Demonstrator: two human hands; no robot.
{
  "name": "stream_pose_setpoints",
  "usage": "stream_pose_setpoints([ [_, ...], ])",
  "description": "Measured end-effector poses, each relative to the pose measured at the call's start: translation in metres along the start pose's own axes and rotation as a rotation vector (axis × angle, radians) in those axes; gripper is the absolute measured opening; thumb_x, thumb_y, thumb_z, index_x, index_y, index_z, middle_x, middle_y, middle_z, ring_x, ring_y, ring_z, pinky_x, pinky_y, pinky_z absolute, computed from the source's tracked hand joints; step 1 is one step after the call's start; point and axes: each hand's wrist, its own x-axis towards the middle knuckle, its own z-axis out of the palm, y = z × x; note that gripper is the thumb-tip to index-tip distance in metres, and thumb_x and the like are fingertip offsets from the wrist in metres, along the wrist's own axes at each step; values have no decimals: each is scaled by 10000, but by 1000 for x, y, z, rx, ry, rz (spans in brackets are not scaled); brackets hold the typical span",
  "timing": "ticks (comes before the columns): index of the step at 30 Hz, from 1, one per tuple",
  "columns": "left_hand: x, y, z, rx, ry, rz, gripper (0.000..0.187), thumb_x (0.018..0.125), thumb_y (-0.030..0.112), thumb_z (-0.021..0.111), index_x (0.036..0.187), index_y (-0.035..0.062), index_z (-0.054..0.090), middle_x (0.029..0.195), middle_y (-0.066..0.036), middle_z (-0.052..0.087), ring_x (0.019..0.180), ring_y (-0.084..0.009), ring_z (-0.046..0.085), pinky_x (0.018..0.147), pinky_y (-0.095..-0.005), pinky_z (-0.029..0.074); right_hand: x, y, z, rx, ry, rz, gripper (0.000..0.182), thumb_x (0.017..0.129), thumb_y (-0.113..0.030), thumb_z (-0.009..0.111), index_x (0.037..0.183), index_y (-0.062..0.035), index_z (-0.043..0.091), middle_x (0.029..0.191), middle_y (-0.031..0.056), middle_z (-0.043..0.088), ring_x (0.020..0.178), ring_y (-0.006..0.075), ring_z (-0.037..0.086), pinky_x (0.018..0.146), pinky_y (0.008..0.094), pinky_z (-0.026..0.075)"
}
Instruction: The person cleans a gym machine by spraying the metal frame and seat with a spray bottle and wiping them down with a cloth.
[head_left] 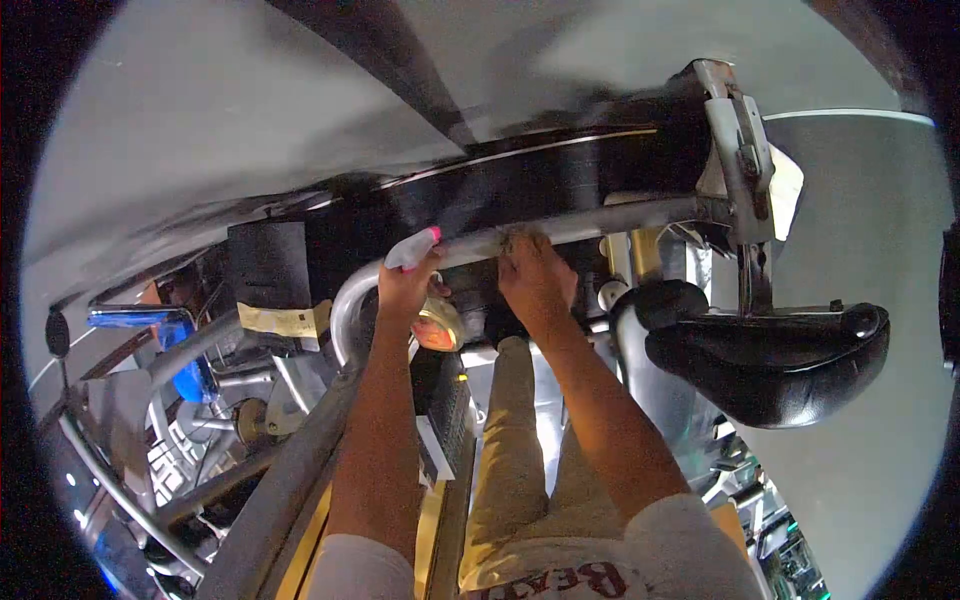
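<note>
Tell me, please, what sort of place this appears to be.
Probably a gym: the thick, curved, silver metal tube looks like an exercise machine's frame, and the glossy black rounded pad beside an upright metal post resembles machine upholstery.

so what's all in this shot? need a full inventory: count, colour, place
spray bottle: 1, white head, pink nozzle, yellow-orange body, in left hand
curved metal tube: 1, grey, across centre
upright metal post: 1, grey, upper right
padded cushion: 1 large, black, right
pale sheet or cloth: 1, off-white, behind post
flat panel: 1, black, left
strip: 1, yellowish, across panel's lower edge
blue part: 1, shiny, far left
other metal frames: several, grey, lower left and lower right, too cluttered to count
left hand: 1, on bottle
right hand: 1, at tube; anything in it unclear
legs: 2, beige trousers, bottom centre
shirt: 1, white, dark red lettering, bottom
</note>
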Motion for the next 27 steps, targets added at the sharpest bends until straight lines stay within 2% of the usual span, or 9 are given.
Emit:
stream_pose_setpoints([
  [1, 2, 0, -2, -63, -11, -32, 342, 846, 176, 750, 1122, -1, 654, 963, -85, 668, 765, -174, 661, 487, -322, 590, -3, -6, 3, 83, 40, -60, 250, 840, -185, 646, 1077, -105, 627, 1045, 153, 666, 898, 366, 665, 731, 506, 540],
  [4, 3, 1, -3, -138, -10, -76, 359, 829, 176, 768, 1112, -14, 656, 978, -95, 673, 758, -185, 668, 489, -327, 595, 18, 24, -33, -249, -194, 213, 238, 836, -183, 658, 1050, -87, 620, 1023, 159, 672, 912, 354, 667, 738, 492, 541],
  [7, 3, 0, -4, -91, 3, -94, 361, 818, 174, 777, 1088, -35, 659, 979, -104, 679, 756, -191, 672, 497, -331, 601, 37, 89, -55, 92, 74, 271, 254, 865, -255, 634, 1035, -66, 613, 1017, 167, 675, 919, 356, 668, 780, 491, 533],
  [11, 1, 5, -3, -11, -3, -152, 366, 810, 184, 784, 1068, -48, 667, 935, -101, 686, 673, -186, 669, 485, -316, 593, 31, 68, -34, 4, 309, 176, 289, 886, -291, 610, 1067, -65, 614, 1050, 181, 663, 968, 360, 658, 821, 512, 521],
  [13, 2, 5, -3, -34, -7, -139, 365, 807, 181, 785, 1067, -47, 668, 932, -104, 688, 637, -184, 664, 475, -307, 585, 29, 8, -31, -164, -189, 417, 351, 881, -314, 615, 1120, -56, 606, 1093, 176, 650, 1008, 354, 650, 834, 510, 521],
  [16, 7, -1, -3, -84, -15, -99, 356, 804, 173, 783, 1060, -46, 668, 934, -109, 690, 605, -176, 656, 460, -296, 572, 21, 7, -28, -184, -176, 14, 398, 874, -337, 619, 1145, -45, 602, 1131, 177, 634, 950, 361, 660, 827, 515, 522],
  [21, 4, -2, -6, -73, -33, -88, 341, 810, 160, 772, 1063, -43, 665, 936, -109, 690, 616, -164, 657, 456, -288, 568, 72, 163, -70, -53, 125, 2, 286, 865, -239, 621, 1060, -30, 629, 1095, 218, 611, 1021, 393, 591, 826, 531, 494],
  [23, 3, 1, -6, -55, -28, -131, 341, 812, 155, 770, 1068, -42, 662, 937, -109, 688, 620, -168, 659, 460, -288, 568, 67, 148, -41, -436, 524, 5, 244, 866, -210, 617, 1027, -29, 639, 1067, 225, 604, 1038, 402, 568, 823, 535, 482],
  [27, 5, 0, -4, -99, -27, -76, 355, 813, 166, 771, 1076, -43, 658, 931, -108, 686, 584, -174, 650, 458, -292, 560, 40, 37, -10, -371, 209, -55, 205, 804, -186, 654, 966, -62, 651, 936, 184, 586, 910, 370, 576, 805, 527, 466],
])
